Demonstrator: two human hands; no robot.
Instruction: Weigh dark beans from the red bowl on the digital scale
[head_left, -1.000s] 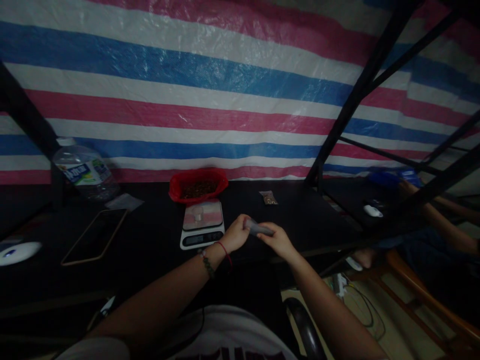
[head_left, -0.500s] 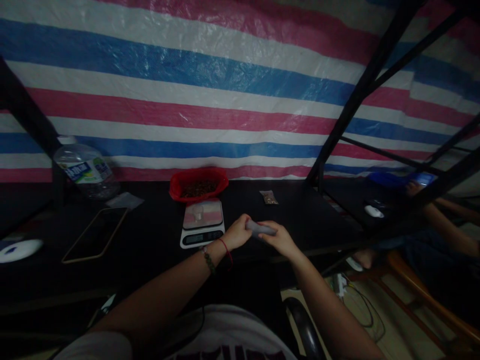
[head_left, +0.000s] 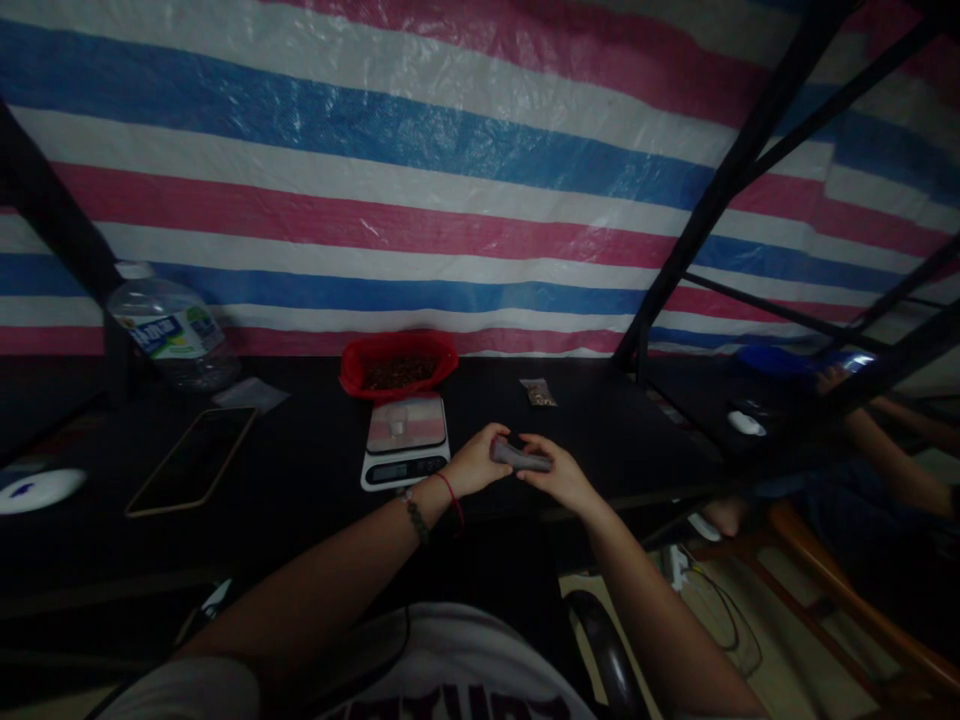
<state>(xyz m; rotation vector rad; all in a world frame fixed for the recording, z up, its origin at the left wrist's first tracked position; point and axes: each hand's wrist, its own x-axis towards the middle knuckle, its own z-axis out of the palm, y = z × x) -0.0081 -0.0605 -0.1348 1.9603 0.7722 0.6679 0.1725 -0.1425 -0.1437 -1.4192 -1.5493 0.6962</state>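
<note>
Striped tarp (head_left: 420, 180) hangs behind a black table (head_left: 300, 470). Water jug (head_left: 171, 335) far left by the frame post; phone (head_left: 191, 460) lies flat in front of it. Red basket (head_left: 397, 365) of brown bits at the back, kitchen scale (head_left: 405, 440) just in front of it. Left hand (head_left: 472, 465) and right hand (head_left: 559, 480) meet above the table's near edge, each closed around one end of a small grey packet (head_left: 519, 456) held crosswise between them, just right of the scale.

The water bottle's label (head_left: 166, 333) and scale display (head_left: 403, 472) are too blurred to read.
</note>
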